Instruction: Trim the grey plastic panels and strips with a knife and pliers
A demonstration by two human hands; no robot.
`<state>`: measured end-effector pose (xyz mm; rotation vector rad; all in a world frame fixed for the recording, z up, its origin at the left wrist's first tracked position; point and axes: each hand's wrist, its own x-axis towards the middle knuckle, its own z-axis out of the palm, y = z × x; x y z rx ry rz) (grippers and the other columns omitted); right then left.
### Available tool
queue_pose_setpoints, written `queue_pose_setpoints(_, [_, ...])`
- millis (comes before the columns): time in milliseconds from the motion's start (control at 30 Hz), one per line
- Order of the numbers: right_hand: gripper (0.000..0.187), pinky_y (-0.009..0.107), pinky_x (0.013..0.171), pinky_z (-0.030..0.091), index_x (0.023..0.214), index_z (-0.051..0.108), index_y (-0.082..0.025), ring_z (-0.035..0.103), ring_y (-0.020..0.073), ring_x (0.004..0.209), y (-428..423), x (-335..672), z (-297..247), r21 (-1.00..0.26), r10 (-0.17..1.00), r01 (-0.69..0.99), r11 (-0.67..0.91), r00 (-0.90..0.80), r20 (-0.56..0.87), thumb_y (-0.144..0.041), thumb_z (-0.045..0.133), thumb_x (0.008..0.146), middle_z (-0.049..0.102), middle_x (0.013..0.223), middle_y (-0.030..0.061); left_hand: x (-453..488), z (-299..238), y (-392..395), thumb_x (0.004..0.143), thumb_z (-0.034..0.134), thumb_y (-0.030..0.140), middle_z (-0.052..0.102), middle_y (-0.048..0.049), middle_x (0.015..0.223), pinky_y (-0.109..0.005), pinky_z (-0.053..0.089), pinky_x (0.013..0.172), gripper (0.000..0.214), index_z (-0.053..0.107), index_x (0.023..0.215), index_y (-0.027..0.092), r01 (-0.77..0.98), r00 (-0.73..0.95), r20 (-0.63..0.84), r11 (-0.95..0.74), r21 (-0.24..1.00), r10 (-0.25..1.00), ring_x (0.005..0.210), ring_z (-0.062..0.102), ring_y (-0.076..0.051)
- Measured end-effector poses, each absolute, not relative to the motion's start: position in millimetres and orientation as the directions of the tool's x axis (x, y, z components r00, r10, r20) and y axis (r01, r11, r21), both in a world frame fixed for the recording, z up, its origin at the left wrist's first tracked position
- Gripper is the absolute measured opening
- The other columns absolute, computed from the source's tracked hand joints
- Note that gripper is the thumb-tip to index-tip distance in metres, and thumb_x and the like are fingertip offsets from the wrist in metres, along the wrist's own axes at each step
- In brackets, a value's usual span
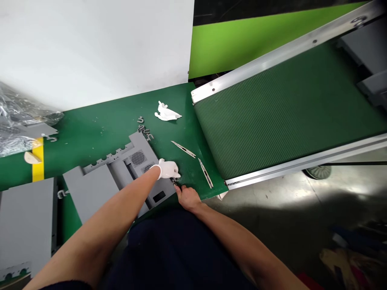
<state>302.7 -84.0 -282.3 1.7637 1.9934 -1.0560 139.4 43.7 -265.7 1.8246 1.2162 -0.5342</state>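
Gloved left hand rests on a gray plastic panel, fingers pressed together. Right hand – bare – pinches a small dark tool at its edge.

a green belt conveyor climbs toward 2 o'clock, edged by an aluminum rail. two craft knives lie mid-frame on the green bench, with a crumpled white glove at 11 o'clock. plastic wrap heaps at 9 o'clock, just beside yellow tape. a gray panel sits at 8 o'clock. a caster stands on the concrete floor at 3 o'clock.
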Motion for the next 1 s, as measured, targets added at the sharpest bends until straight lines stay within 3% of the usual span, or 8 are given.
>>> queue_pose_setpoints(233, [0.068, 0.047, 0.089, 0.056, 0.119, 0.069, -0.012, 0.075, 0.0368, 0.101, -70, 313, -283, -0.293, 0.747, 0.956, 0.026, -0.214, -0.630, -0.062, 0.024, 0.107, 0.077, 0.105, 0.0239, 140, -273, 49, 0.087, 0.057, 0.055, 0.075, -0.0042, 0.085, -0.056, 0.030, 0.102, 0.038, 0.071, 0.078, 0.022, 0.887, 0.439, -0.699, -0.149, 0.437, 0.564, 0.085, 0.064, -0.024])
queue_pose_setpoints(567, [0.069, 0.043, 0.095, 0.053, 0.120, 0.068, -0.012, 0.073, 0.0332, 0.110, -69, 312, -271, -0.317, 0.766, 0.948, 0.038, -0.231, -0.599, -0.060, 0.020, 0.109, 0.074, 0.118, 0.0223, 140, -267, 45, 0.088, 0.055, 0.056, 0.077, -0.0028, 0.089, -0.055, 0.027, 0.113, 0.039, 0.073, 0.079, 0.023, 0.885, 0.437, -0.672, -0.150, 0.442, 0.599, 0.091, 0.066, -0.023])
queue_pose_setpoints(1000, [0.072, 0.042, 0.093, 0.053, 0.117, 0.068, -0.016, 0.074, 0.0319, 0.108, -52, 319, -271, -0.397, 0.647, 0.918, -0.015, -0.294, -0.704, -0.064, 0.014, 0.108, 0.078, 0.111, 0.0183, 151, -263, 50, 0.088, 0.058, 0.049, 0.076, -0.0075, 0.080, -0.061, 0.030, 0.109, 0.038, 0.068, 0.066, 0.020, 0.923, 0.370, -0.732, -0.137, 0.360, 0.572, 0.093, 0.068, -0.028])
